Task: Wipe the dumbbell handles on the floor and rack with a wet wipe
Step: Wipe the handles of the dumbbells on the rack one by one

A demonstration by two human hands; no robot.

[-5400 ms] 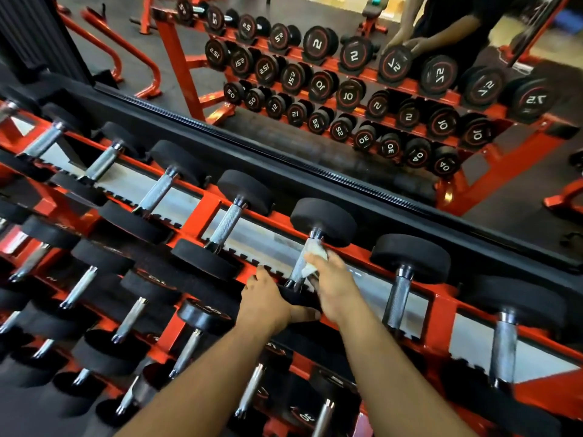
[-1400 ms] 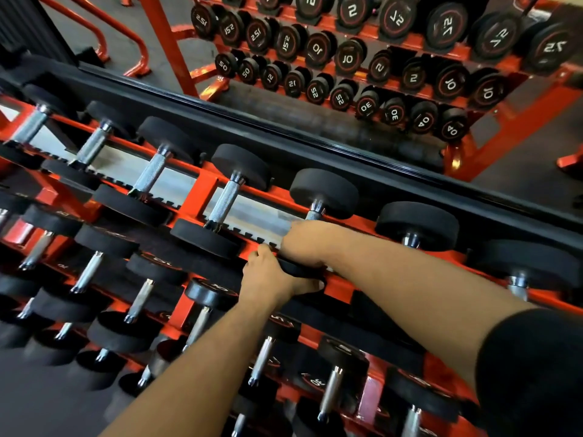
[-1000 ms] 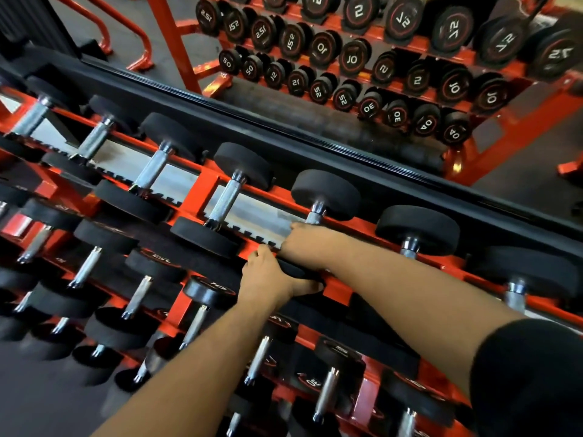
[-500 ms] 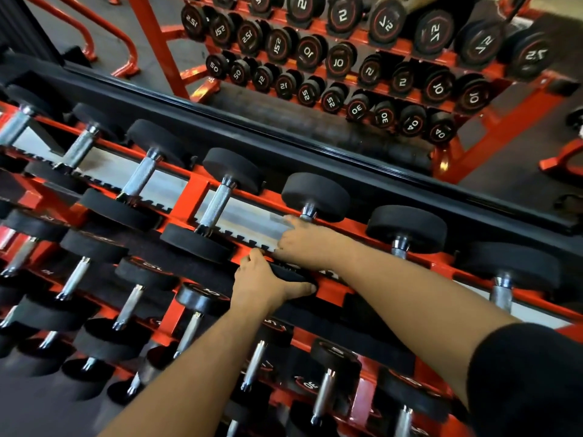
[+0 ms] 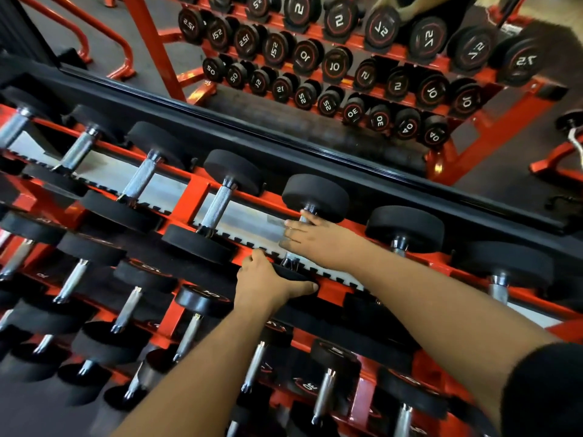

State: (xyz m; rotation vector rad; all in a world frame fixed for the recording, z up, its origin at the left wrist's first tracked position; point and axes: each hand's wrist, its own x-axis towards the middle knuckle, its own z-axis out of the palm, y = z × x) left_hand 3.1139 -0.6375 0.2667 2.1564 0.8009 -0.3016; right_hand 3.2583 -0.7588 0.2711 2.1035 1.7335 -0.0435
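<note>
Left grip: our left hand (image 5: 268, 280) curls over the near black head of one dumbbell (image 5: 315, 197) on the top tier, fingers over the top edge and thumb along its front.
Right grip: our right hand (image 5: 315, 239) covers that dumbbell's handle, fingers spread towards the left; we cannot tell whether they close round the bar.
Wet wipe: we cannot see it; if it is there, the right hand hides it.
Dumbbell: it lies across the orange rack (image 5: 192, 203), its far head just above our right fingers, its handle almost wholly covered.
Neighbours: a dumbbell with a bare knurled handle (image 5: 217, 205) sits to the left, another black-headed one (image 5: 405, 227) to the right, both apart from our hands.
Lower tiers: more dumbbells with chrome handles fill the rows beneath our forearms.
Mirror: behind the black rail (image 5: 284, 143) it shows numbered dumbbell ends on the same rack.
</note>
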